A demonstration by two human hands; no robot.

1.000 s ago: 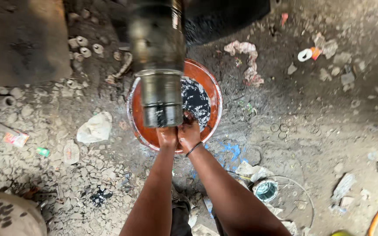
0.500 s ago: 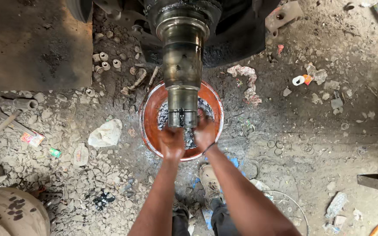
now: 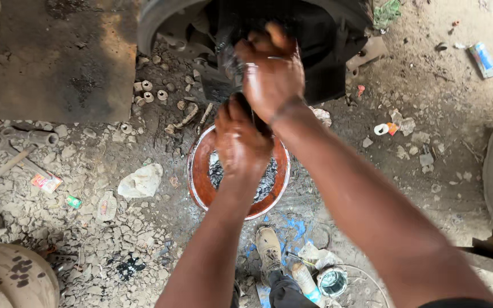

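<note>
Up close, both wet hands, left (image 3: 241, 142) and right (image 3: 272, 77), grip a dark shaft (image 3: 235, 65) above an orange basin (image 3: 201, 171).

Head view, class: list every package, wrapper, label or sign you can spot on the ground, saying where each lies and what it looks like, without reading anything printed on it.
Flat packet: left, among stones; rectangular, red and pale.
Small wrapper: just right of that packet; green.
Carton: top right, on bare dirt; oblong, blue and white.
Scrap: right of the orange basin; small, orange-red.
No signs or screens.
</note>
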